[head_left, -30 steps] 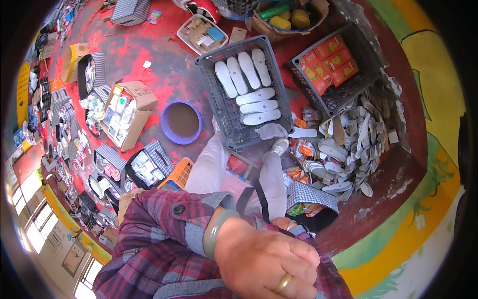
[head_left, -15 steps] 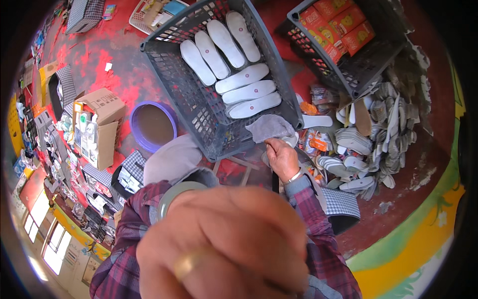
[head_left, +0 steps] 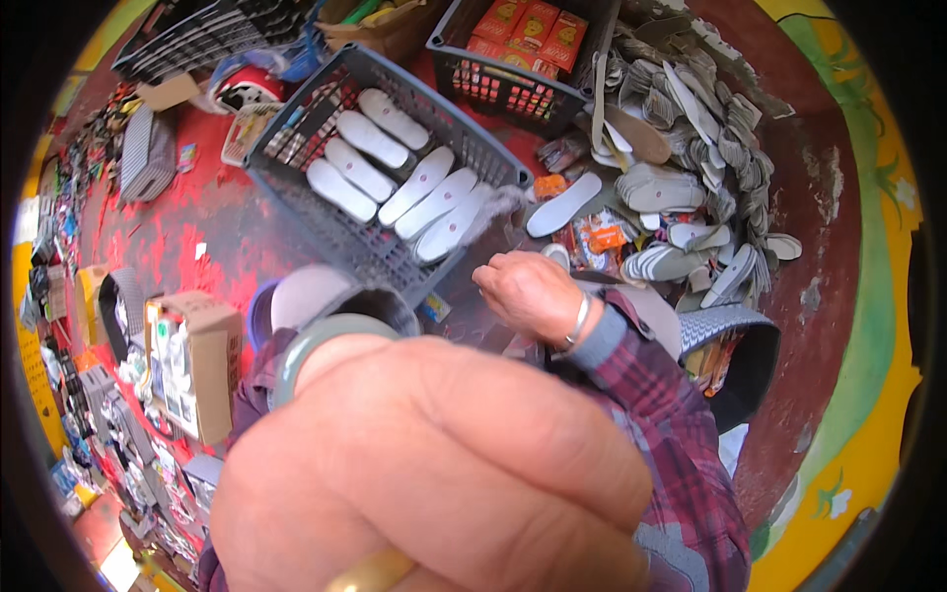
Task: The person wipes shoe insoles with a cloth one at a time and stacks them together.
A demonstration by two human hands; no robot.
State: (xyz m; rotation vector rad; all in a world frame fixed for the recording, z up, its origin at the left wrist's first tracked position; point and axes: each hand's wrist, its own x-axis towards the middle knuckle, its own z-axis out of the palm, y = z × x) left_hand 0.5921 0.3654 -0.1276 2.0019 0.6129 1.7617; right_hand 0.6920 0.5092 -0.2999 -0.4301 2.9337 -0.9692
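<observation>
My left hand (head_left: 424,454) fills the lower middle, very close, with a green bangle (head_left: 330,340) on its wrist and a gold ring. Its fingers are bent under and hidden, so what they hold does not show. Above it, my right hand (head_left: 533,291), wearing a silver bangle, is held palm down with loosely bent fingers and nothing visible in them. A motion-blurred grey cloth (head_left: 490,212) lies across the near right corner of a grey plastic crate (head_left: 454,109), apart from that hand. Inside the crate, white shoe insoles (head_left: 419,187) lie side by side in two groups.
Right of the crate are a loose white insole (head_left: 564,204) and a big heap of grey insoles (head_left: 725,148). A second crate (head_left: 508,89) behind holds red boxes (head_left: 533,35). A purple basin (head_left: 258,316) and a cardboard box (head_left: 212,365) stand at left, near many scattered goods.
The grey cloth was in my right hand and is now apart from it at the crate's corner. My right hand has drawn slightly back. The whole view has turned and shifted.
</observation>
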